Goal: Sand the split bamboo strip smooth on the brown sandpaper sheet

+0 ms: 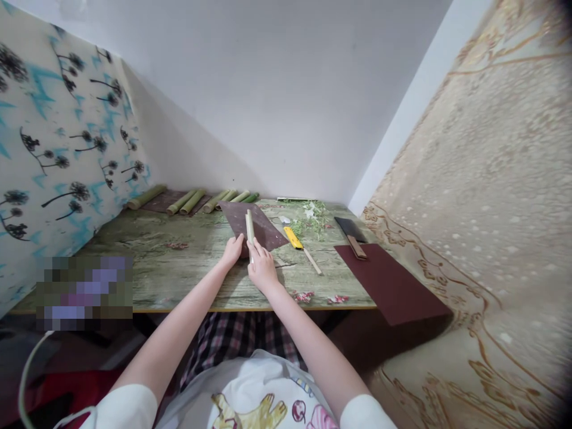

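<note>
My left hand is closed at the near left edge of a dark brown sheet of sandpaper, which is tilted above the table and carries pale specks. In my right hand is a pale bamboo piece, gripped near its lower end and lying against the sandpaper. My fingers hide the lower part of the piece. Just right of the sandpaper lie a yellow-handled tool and a narrow pale strip.
Several green bamboo tubes lie along the back left. White flowers with greenery are at the back. On the right, a cleaver overlaps a maroon sheet hanging past the table edge. A blurred object is at left.
</note>
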Demonstrator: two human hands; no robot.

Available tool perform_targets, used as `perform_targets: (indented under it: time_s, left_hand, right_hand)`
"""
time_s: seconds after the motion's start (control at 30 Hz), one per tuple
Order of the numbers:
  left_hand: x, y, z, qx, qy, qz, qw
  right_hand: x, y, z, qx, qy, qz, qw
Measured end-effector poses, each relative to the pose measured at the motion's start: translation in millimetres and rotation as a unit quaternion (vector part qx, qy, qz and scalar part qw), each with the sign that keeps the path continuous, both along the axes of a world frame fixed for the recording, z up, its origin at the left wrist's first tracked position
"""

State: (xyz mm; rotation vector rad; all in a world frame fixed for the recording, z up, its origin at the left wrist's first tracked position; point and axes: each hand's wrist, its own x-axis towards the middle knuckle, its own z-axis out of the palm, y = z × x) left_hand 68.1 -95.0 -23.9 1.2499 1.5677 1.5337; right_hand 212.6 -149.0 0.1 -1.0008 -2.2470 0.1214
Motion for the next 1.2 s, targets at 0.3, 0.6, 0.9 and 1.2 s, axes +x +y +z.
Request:
perform_targets:
  time_s: [0.3,0.6,0.9,1.2]
  left_hand:
    - [1.0,1.1,-1.6,-0.004,-0.015,-0.023,1.000]
    - [-2.8,1.8,-0.2,-0.033,-0.029,0.009,0.999]
    - [-0.3,-0.7,1.9,-0.029,-0.049,0.014,0.998]
    - [1.8,-0.9,2.8,-0.035,-0.032,-0.020,0.999]
  right_hand:
    - [0.8,3.1,-1.0,-0.013,0.021,0.019,1.000]
    - [4.5,7.5,-5.8,-0.016,0.062,0.031,0.997]
    - [3.6,6.3,-4.5,-0.004,0.054,-0.007,0.999]
    - [2.2,7.8,-6.0,-0.018,0.064,-0.030,0.997]
